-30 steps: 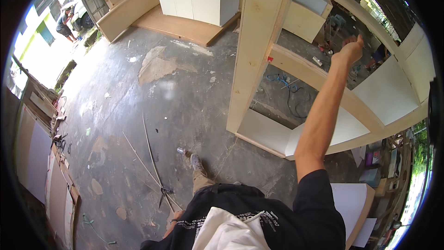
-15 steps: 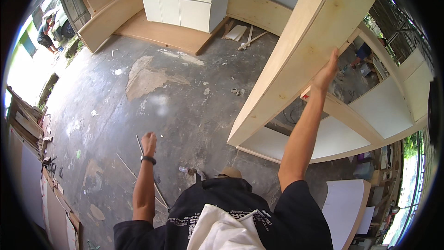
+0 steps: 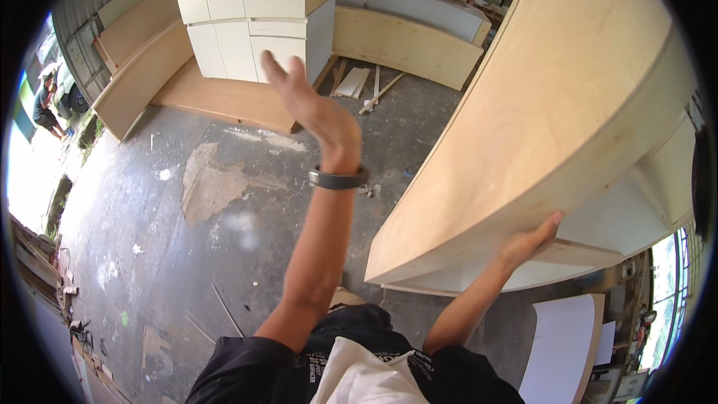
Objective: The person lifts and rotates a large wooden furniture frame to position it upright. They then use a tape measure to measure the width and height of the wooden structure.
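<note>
A large pale plywood cabinet carcass leans at my right, its broad side panel tilted toward me. Against that panel's lower edge is my right hand, gripping it; some of its fingers are hidden behind the wood. White inner faces of the carcass show beyond the hand. My left hand, with a dark band on the wrist, is raised in front of me. It holds nothing and its fingers are spread, apart from the carcass.
A white cabinet stands ahead on a brown board. Long panels lean at the far left. Wood strips lie on the concrete floor. A curved white panel is at the lower right. Another person is far left outside.
The carcass has tilted, so more of its side panel shows and less of its inside. My right hand is now lower on the edge. My left hand has risen forward and opened.
</note>
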{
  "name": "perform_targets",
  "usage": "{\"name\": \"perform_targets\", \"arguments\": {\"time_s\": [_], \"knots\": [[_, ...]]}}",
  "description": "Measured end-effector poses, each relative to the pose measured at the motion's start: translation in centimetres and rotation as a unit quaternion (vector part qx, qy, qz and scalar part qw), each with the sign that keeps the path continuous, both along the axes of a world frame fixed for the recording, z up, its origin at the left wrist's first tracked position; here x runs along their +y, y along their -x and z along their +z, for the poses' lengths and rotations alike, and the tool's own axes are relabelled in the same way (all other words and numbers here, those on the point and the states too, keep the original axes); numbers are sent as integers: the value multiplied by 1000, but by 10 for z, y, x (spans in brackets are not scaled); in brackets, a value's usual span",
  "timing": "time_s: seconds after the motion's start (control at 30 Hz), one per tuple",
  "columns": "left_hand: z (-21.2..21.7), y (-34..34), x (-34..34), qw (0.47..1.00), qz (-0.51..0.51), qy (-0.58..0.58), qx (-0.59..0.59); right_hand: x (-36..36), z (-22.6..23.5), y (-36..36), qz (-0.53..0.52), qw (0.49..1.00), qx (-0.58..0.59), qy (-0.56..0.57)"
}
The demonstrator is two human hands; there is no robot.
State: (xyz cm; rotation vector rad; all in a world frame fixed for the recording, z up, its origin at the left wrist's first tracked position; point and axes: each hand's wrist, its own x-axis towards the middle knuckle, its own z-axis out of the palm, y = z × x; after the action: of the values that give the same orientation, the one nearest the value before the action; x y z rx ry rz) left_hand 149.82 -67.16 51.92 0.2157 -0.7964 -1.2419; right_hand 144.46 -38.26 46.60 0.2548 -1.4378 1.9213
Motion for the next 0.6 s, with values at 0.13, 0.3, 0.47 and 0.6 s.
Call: {"name": "perform_targets", "arguments": {"time_s": [0.13, 0.3, 0.47, 0.6], "knots": [[-25, 111, 110, 925, -245, 259, -132, 16, -21, 23, -56, 998, -23, -1], [-83, 132, 106, 834, -346, 366, -225, 13, -26, 22, -110, 991, 46, -58], [-91, 177, 42, 972, -188, 88, -114, 23, -17, 11, -226, 967, 46, -109], [-156, 204, 112, 855, -417, 175, -253, 15, -14, 15, -303, 942, 42, -139]]}}
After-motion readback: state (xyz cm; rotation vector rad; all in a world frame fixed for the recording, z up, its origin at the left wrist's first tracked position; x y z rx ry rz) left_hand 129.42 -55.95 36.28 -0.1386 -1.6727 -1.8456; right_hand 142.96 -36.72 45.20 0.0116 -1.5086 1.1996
